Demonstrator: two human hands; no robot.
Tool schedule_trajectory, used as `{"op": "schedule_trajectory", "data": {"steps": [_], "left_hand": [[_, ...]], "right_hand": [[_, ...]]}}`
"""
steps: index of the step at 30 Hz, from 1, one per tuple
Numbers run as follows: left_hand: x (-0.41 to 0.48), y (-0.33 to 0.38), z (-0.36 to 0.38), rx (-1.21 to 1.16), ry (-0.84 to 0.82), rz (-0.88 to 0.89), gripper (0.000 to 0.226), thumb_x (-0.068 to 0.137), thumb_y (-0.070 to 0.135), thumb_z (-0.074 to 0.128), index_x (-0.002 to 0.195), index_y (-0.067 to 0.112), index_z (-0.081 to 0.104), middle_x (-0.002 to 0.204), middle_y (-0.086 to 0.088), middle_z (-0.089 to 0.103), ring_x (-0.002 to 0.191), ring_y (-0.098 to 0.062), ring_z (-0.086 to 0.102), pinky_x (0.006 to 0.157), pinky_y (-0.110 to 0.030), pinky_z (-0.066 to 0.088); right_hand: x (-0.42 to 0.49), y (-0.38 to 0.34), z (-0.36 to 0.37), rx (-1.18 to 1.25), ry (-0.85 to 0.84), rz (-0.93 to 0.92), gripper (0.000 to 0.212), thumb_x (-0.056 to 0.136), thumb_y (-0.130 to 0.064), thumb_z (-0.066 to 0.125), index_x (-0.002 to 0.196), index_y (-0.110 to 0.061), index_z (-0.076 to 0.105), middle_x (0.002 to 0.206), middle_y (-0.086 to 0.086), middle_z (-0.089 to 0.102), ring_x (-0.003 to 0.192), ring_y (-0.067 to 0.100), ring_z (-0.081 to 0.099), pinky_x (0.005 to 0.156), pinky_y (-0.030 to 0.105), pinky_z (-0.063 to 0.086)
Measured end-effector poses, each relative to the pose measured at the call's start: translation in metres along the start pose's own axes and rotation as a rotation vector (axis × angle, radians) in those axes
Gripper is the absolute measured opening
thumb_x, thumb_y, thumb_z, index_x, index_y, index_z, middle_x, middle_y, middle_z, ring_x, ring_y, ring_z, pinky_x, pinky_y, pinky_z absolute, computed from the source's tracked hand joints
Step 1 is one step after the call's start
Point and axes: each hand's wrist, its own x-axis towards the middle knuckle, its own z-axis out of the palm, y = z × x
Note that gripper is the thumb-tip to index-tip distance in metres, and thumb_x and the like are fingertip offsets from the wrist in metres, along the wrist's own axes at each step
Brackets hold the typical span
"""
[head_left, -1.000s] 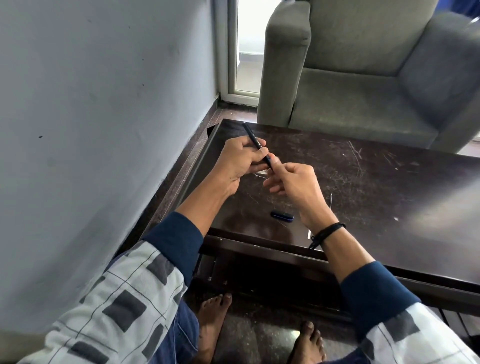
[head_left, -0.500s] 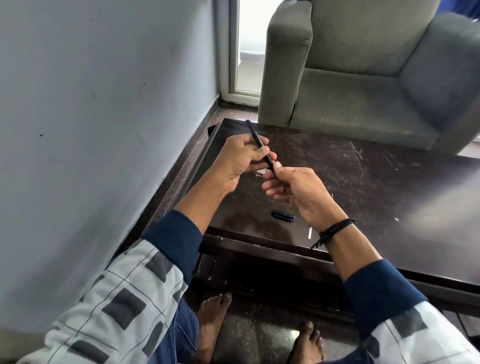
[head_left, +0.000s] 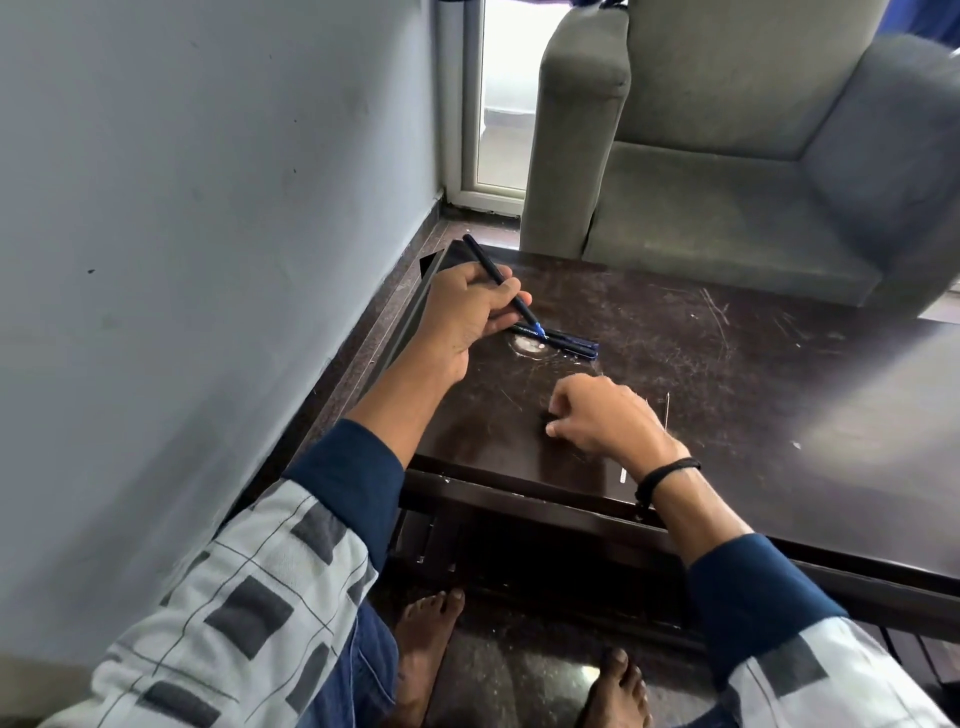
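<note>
Your right hand (head_left: 602, 421) sits low on the coffee table (head_left: 727, 364), just inside its near edge, knuckles up and fingers curled down over a small dark piece (head_left: 545, 415), probably a pen cap. Whether the fingertips have closed on it, I cannot tell: only a sliver shows between thumb and forefinger. Pinch it by its sides, not its ends, and lift it straight off the table so its open mouth stays free. Further in over the table's left side, your left hand (head_left: 467, 312) grips a black pen (head_left: 480, 257) like a stylus, its blue tip pointing down toward the table top. Keep that barrel steady and bring the cap along its line rather than from the side, pressing until it seats.

Beyond the held pen's tip, two more pens (head_left: 569, 344) lie side by side on the table, touching each other. The held pen crosses their left ends, so I cannot make out whether they are capped. To the right of your right hand lies a thin pale rod (head_left: 667, 410), perhaps a refill, and a small white bit (head_left: 623, 474) sits by the table's near edge. Both are too fine to identify. Past the table's far edge stands a grey armchair (head_left: 727, 208), cut off at the top.
</note>
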Motion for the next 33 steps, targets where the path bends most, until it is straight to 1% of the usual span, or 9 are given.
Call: {"op": "schedule_trajectory", "data": {"steps": [3, 6, 9, 11, 13, 15, 21, 25, 33], "left_hand": [[0.001, 0.0, 0.0, -0.002, -0.004, -0.008, 0.01, 0.095, 0.003, 0.065, 0.103, 0.008, 0.065, 0.086, -0.008, 0.076, 0.089, -0.02, 0.076, 0.074, -0.027, 0.061], [0.001, 0.0, 0.0, 0.022, -0.02, -0.016, 0.01, 0.095, 0.005, 0.064, 0.105, 0.009, 0.065, 0.088, -0.01, 0.076, 0.089, -0.021, 0.076, 0.077, -0.031, 0.062], [-0.001, -0.001, 0.003, 0.048, -0.029, -0.025, 0.01, 0.096, 0.005, 0.064, 0.105, 0.01, 0.064, 0.09, -0.011, 0.076, 0.086, -0.021, 0.076, 0.079, -0.034, 0.063], [-0.002, -0.002, 0.003, 0.058, -0.029, -0.021, 0.011, 0.096, 0.006, 0.064, 0.106, 0.009, 0.065, 0.092, -0.012, 0.076, 0.085, -0.021, 0.076, 0.078, -0.035, 0.063], [-0.002, -0.002, 0.003, 0.066, -0.029, -0.02, 0.012, 0.096, 0.006, 0.064, 0.108, 0.008, 0.065, 0.094, -0.013, 0.076, 0.085, -0.021, 0.077, 0.076, -0.035, 0.064], [-0.002, -0.004, 0.005, 0.077, -0.035, -0.021, 0.015, 0.096, 0.006, 0.064, 0.11, 0.005, 0.065, 0.094, -0.014, 0.076, 0.084, -0.021, 0.077, 0.075, -0.035, 0.064], [-0.008, -0.011, 0.015, 0.13, -0.099, -0.025, 0.012, 0.093, 0.003, 0.067, 0.104, 0.006, 0.064, 0.093, -0.015, 0.076, 0.082, -0.019, 0.077, 0.068, -0.031, 0.062], [-0.011, -0.017, 0.02, 0.116, -0.115, -0.044, 0.012, 0.093, -0.001, 0.065, 0.104, 0.004, 0.062, 0.094, -0.018, 0.075, 0.08, -0.018, 0.076, 0.067, -0.029, 0.062], [-0.015, -0.026, 0.031, 0.04, -0.098, -0.087, 0.014, 0.093, -0.005, 0.063, 0.106, 0.001, 0.06, 0.093, -0.019, 0.072, 0.073, -0.013, 0.074, 0.062, -0.026, 0.06]], "right_hand": [[0.005, 0.002, -0.008, 0.419, 0.143, 0.024, 0.012, 0.089, -0.034, 0.075, 0.098, -0.032, 0.066, 0.099, -0.005, 0.072, 0.093, 0.023, 0.069, 0.082, 0.031, 0.052], [0.006, 0.001, -0.011, 0.617, 0.274, 0.014, 0.012, 0.088, -0.034, 0.076, 0.095, -0.03, 0.067, 0.089, -0.009, 0.071, 0.081, 0.019, 0.073, 0.078, 0.044, 0.062], [0.003, -0.001, -0.009, 0.601, 0.358, -0.007, 0.013, 0.088, -0.034, 0.076, 0.097, -0.029, 0.068, 0.088, -0.01, 0.07, 0.078, 0.016, 0.071, 0.077, 0.042, 0.061], [0.001, -0.003, -0.009, 0.572, 0.377, -0.017, 0.014, 0.089, -0.035, 0.076, 0.099, -0.028, 0.068, 0.086, -0.012, 0.069, 0.076, 0.012, 0.067, 0.068, 0.03, 0.056], [-0.001, -0.004, -0.011, 0.537, 0.38, -0.019, 0.015, 0.09, -0.035, 0.076, 0.101, -0.028, 0.068, 0.085, -0.014, 0.067, 0.076, 0.006, 0.062, 0.061, 0.019, 0.044], [-0.001, -0.004, -0.012, 0.541, 0.382, -0.021, 0.017, 0.09, -0.036, 0.076, 0.103, -0.027, 0.069, 0.084, -0.014, 0.066, 0.076, 0.006, 0.061, 0.061, 0.022, 0.042], [-0.001, -0.006, -0.011, 0.603, 0.456, -0.013, 0.017, 0.09, -0.035, 0.076, 0.103, -0.024, 0.075, 0.084, -0.013, 0.069, 0.078, 0.012, 0.066, 0.073, 0.031, 0.053], [0.0, -0.005, -0.008, 0.588, 0.484, -0.002, 0.013, 0.09, -0.029, 0.077, 0.102, -0.023, 0.075, 0.084, -0.014, 0.066, 0.082, 0.012, 0.063, 0.075, 0.028, 0.045], [0.002, 0.003, -0.008, 0.603, 0.497, 0.016, 0.009, 0.086, -0.023, 0.08, 0.094, -0.024, 0.074, 0.073, -0.018, 0.06, 0.075, 0.01, 0.062, 0.068, 0.028, 0.043]]}}
